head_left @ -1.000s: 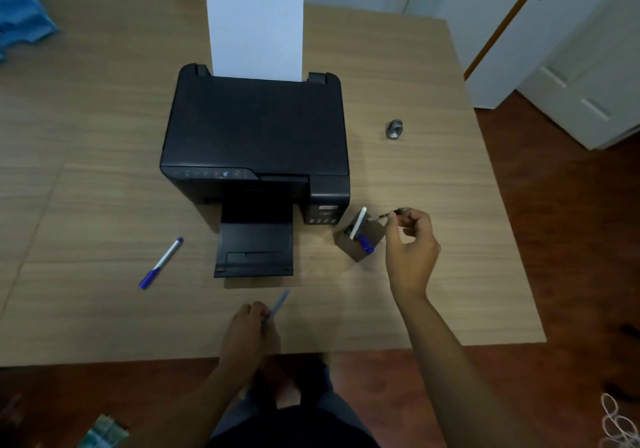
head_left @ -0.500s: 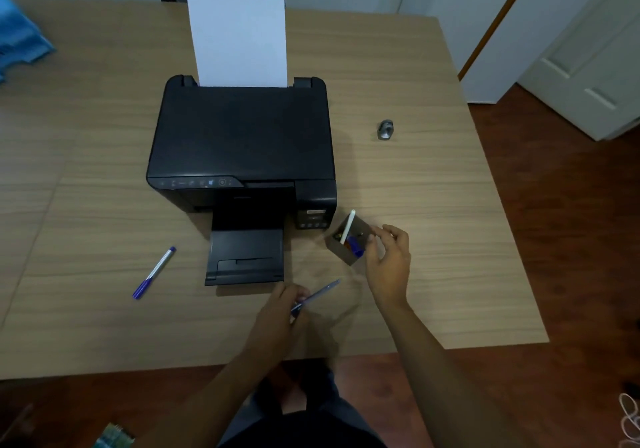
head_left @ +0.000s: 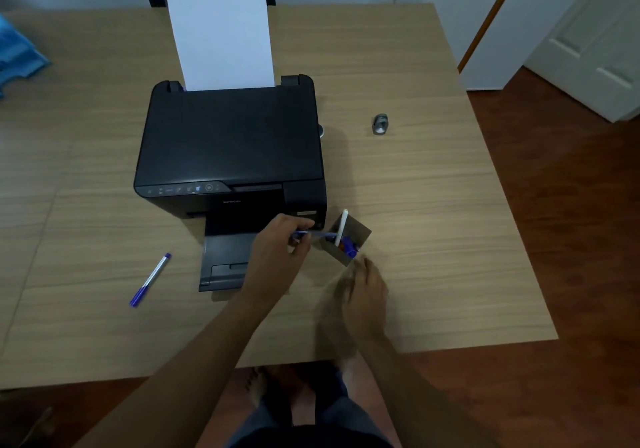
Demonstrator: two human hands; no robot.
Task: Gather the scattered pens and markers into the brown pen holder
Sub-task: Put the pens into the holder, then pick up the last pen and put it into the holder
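Observation:
The brown pen holder [head_left: 360, 233] stands on the table just right of the printer's front corner. A white pen [head_left: 342, 226] and blue-capped markers [head_left: 349, 247] stick out of it. My left hand [head_left: 277, 257] is shut on a thin blue pen [head_left: 317, 235], whose far end reaches the holder's left rim. My right hand [head_left: 365, 291] is blurred, just below the holder, holding nothing I can see. One more blue-and-white pen [head_left: 150, 279] lies on the table at the left.
A black printer [head_left: 230, 149] with a white sheet [head_left: 221, 40] upright in its feeder fills the table's middle, its output tray extended toward me. A small grey object [head_left: 380, 124] lies to the right. Blue trays [head_left: 17, 56] sit at the far left. Cabinets stand beyond the table's right edge.
My left hand has carried the blue pen up and right from the table's front edge to the holder. My right hand has let go of its pen and drawn back below the holder.

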